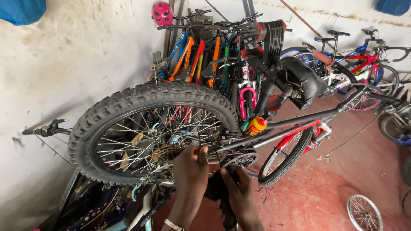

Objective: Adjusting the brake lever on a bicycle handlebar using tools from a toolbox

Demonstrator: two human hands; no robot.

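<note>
Two bare hands work at the lifted bicycle's rusty rear sprocket cluster (168, 152) beside the knobby black tyre (150, 96): left hand (190, 169) pinching the greasy, likely slippery chain (216, 157), right hand (239, 192) closed on a soft black rag (214, 190).

Only the person's two hands and the lower parts of their forearms come into the head view, rising from the bottom edge. Both forearms are bare: no sleeve or cuff shows on either. The left hand (191, 164) has no glove, and no ring can be made out on its fingers. Its wrist carries a metal link band (173, 225) of pale, silvery colour (whether it is a watch strap or a bracelet cannot be told, since no dial shows). The right hand (239, 194) is bare too, ungloved, with nothing worn at the wrist that shows.
</note>
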